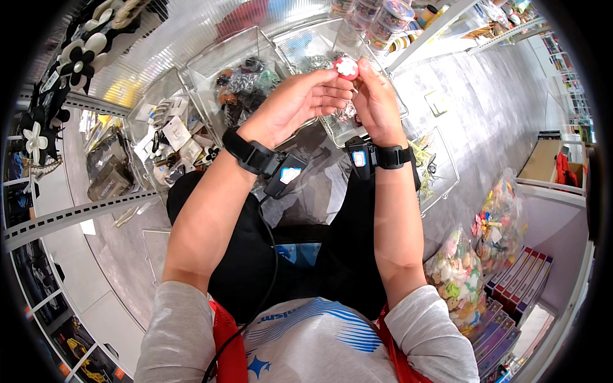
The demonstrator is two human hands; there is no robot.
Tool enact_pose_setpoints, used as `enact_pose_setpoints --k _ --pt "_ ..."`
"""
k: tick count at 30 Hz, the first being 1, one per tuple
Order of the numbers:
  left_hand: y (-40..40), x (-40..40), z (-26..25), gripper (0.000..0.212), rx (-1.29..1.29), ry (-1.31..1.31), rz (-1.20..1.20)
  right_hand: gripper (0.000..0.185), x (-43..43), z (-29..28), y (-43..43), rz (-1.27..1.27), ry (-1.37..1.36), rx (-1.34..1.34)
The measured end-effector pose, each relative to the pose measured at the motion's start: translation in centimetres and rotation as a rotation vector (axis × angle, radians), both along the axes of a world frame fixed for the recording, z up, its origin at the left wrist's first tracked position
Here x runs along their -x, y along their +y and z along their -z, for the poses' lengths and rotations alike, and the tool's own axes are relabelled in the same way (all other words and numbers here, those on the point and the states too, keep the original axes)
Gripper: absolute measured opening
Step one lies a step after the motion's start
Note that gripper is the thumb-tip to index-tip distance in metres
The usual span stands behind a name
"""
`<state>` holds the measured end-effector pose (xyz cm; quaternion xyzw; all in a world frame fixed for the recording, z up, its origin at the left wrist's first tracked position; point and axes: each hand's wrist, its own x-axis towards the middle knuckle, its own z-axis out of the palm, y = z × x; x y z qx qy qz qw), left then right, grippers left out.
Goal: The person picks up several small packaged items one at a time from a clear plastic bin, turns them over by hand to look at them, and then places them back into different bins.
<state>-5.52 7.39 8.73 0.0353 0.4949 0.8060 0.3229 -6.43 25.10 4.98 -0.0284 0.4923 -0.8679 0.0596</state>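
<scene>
Between the fingertips of my left hand (306, 95) and my right hand (378, 100) is a small round red item with a white figure (346, 68). Both hands touch it above the wire mesh baskets; its underside is hidden. Below and left of my left hand, a mesh basket (203, 103) holds dark and coloured items in clear wrapping. Another mesh basket (335, 136), partly behind my right hand, holds more wrapped items. Farther left, a third basket (143, 165) contains carded hair accessories.
A basket with yellow-green items (443, 191) stands right of my knee. Clear bags of small colourful goods (457, 282) sit at the lower right beside boxes (522, 277). A perforated metal shelf rail (81, 218) crosses the left side. Lidded tubs (383, 24) stand at the top.
</scene>
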Motion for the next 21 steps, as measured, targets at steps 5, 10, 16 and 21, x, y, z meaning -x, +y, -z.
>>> enact_pose_setpoints --k 5,10,16,21 --pt "0.2 0.2 0.0 0.043 -0.010 -0.015 -0.014 0.028 0.0 0.0 -0.2 0.031 -0.010 0.036" --pt "0.1 0.2 -0.1 0.038 -0.007 -0.036 -0.035 0.029 -0.3 -0.3 0.0 0.037 0.102 0.066" --pt "0.0 0.3 0.6 0.027 -0.018 -0.008 -0.059 0.036 -0.4 -0.9 0.0 0.016 0.169 0.120" --pt "0.0 0.1 0.5 0.026 -0.026 0.011 -0.057 0.042 -0.7 -1.2 0.0 -0.030 0.195 0.112"
